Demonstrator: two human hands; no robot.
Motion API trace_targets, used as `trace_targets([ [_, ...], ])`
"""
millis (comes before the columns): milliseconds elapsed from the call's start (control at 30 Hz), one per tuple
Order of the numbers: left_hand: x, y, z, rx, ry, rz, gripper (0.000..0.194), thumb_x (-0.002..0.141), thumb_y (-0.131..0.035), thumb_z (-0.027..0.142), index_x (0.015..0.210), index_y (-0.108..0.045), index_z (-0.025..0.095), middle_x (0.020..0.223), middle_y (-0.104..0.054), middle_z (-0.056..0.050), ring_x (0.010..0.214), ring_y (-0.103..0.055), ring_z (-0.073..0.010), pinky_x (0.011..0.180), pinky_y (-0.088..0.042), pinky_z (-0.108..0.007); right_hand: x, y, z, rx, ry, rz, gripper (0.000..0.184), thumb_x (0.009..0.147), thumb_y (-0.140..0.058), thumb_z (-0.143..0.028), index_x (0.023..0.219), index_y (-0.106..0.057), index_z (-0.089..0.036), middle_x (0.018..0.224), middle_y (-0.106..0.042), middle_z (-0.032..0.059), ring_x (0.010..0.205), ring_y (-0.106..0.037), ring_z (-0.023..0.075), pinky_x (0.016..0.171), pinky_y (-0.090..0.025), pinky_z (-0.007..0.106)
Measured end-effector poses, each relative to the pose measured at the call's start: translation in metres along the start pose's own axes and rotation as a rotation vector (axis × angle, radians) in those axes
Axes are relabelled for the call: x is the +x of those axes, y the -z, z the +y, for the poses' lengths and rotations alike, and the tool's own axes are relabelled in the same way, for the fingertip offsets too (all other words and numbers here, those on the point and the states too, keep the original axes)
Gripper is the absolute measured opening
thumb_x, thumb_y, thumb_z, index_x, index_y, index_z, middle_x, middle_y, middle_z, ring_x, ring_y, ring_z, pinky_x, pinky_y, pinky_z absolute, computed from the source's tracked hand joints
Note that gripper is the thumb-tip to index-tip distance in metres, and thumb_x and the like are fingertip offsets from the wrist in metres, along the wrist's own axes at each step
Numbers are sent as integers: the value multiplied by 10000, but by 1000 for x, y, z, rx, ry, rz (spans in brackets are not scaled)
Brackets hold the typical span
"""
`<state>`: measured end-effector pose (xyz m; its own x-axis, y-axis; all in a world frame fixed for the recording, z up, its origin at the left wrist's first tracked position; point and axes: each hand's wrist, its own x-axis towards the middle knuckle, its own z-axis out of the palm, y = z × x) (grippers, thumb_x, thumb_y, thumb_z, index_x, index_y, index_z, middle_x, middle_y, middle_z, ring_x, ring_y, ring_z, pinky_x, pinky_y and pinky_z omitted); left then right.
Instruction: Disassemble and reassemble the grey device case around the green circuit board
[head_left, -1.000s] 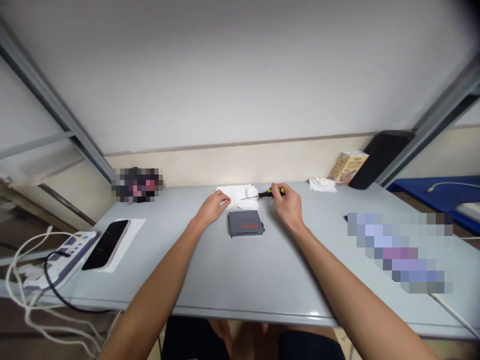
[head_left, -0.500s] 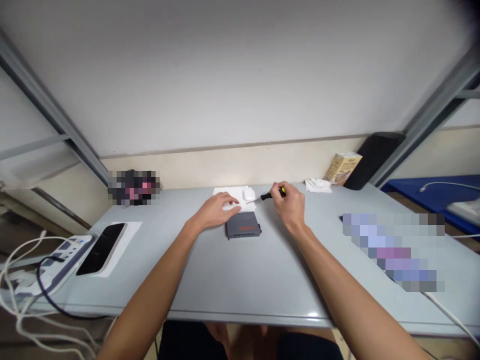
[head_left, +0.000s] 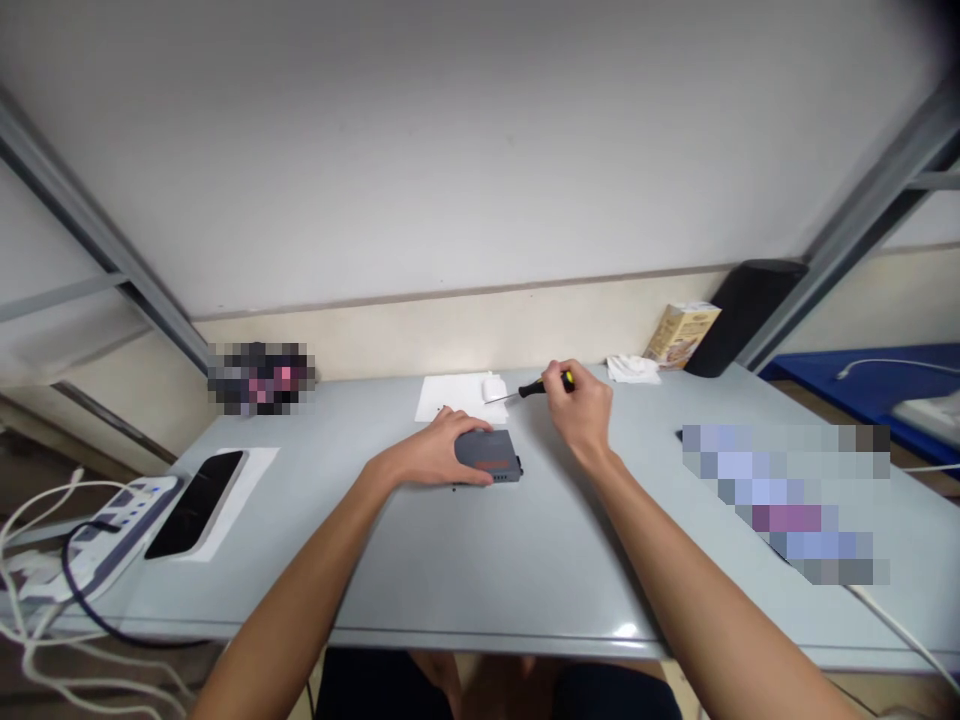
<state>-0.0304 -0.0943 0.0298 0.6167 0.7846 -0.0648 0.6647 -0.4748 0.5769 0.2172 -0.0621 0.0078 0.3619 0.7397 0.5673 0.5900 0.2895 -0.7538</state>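
A flat dark grey metal box point(head_left: 495, 452) with orange print and small vent slots along its front lies mid-table. My left hand point(head_left: 439, 450) is wrapped round its left side, thumb at the front edge and fingers at the back. In my right hand point(head_left: 579, 408) is a black and yellow screwdriver point(head_left: 534, 387), its thin shaft pointing left. The shaft's tip shows over the white paper point(head_left: 439, 395), in front of a small white case point(head_left: 493, 388). A tiny dark piece point(head_left: 454, 490) lies on the table by the box's front left corner.
On the left are a phone point(head_left: 196, 505) on white paper and a power strip point(head_left: 112, 540) with tangled cables. At the back right stand a crumpled tissue point(head_left: 634, 369), a yellow carton point(head_left: 681, 335) and a black cylinder point(head_left: 746, 315). A blurred-out object point(head_left: 780, 505) lies at right.
My left hand has come down from the paper toward me and taken hold of the grey box. The right hand still holds the screwdriver, almost unmoved.
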Motion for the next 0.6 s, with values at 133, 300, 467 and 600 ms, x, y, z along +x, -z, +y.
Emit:
trace_targets([
  [133,-1,3,-5,-36,7,41,759,773,-812,615,1439,-593,323,1327,-597,-112,1301,-531,-330,1068,-495,-462,1,7,-11,123,-88,60,357,938,-499,-446,730,-653,-200,601,-586,-2,575,-471,145,607,-366,286],
  [300,-12,18,-13,-51,38,-31,847,736,-858,548,1488,-511,369,1365,-548,-111,1313,-545,-328,1068,-507,-476,2,13,-17,288,-74,32,308,871,-529,-367,621,-605,-204,550,-516,-20,552,-442,132,555,-329,274],
  [467,-17,14,-23,4,40,-41,1020,642,-907,571,1519,-442,339,1412,-528,-139,1267,-578,-351,999,-531,-466,-3,12,-19,282,-46,-63,316,840,-548,-348,562,-582,-203,495,-448,-35,515,-413,122,545,-314,281],
  [600,-18,16,-30,22,155,-78,929,657,-888,558,1443,-475,288,1181,-617,-94,951,-663,-257,769,-546,-338,-6,9,-20,261,-71,-58,320,852,-542,-368,584,-593,-200,497,-442,-36,515,-410,124,543,-312,281],
])
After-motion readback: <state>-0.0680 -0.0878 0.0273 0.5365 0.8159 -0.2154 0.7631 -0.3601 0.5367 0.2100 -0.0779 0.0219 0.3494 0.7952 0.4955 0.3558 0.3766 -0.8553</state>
